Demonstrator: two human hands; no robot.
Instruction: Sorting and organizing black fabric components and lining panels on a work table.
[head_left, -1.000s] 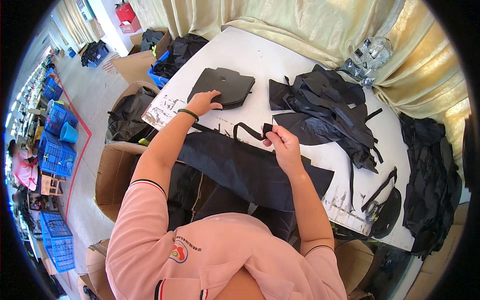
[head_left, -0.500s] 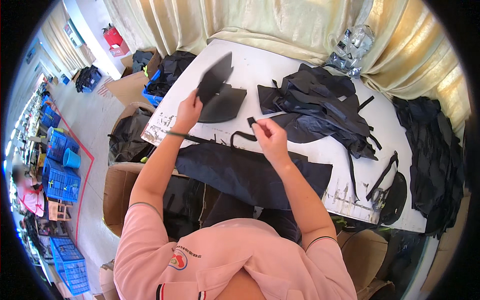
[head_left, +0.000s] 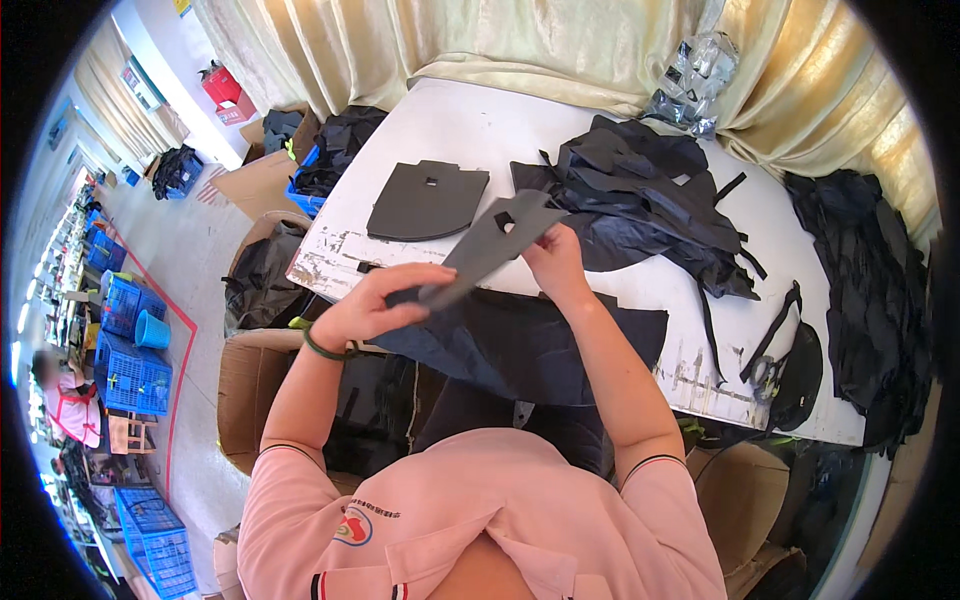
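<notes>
A dark grey stiff panel [head_left: 482, 252] with a small slot near its far end is held up at a slant over the table's front edge. My left hand [head_left: 372, 308] grips its near end, thumb and fingers closed. My right hand [head_left: 556, 264] is closed at the far end, by the slot; whether a strap is also in those fingers is hidden. Below both hands, a black fabric piece [head_left: 530, 350] hangs over the table edge toward my lap. A similar slotted panel [head_left: 425, 210] lies flat on the white table [head_left: 470, 120], left of the raised one.
Black fabric pieces with straps [head_left: 640, 190] are heaped on the table at right. Scissors [head_left: 766, 378] lie by a black pouch-like piece [head_left: 800, 385]. More black fabric [head_left: 870, 300] hangs at the right edge. Cardboard boxes [head_left: 250, 385] stand to my left, blue crates [head_left: 135, 375] farther off.
My left hand has brought the panel from over the flat one down toward me and to the right. My right hand, which held a black strap end, now meets the panel's far end.
</notes>
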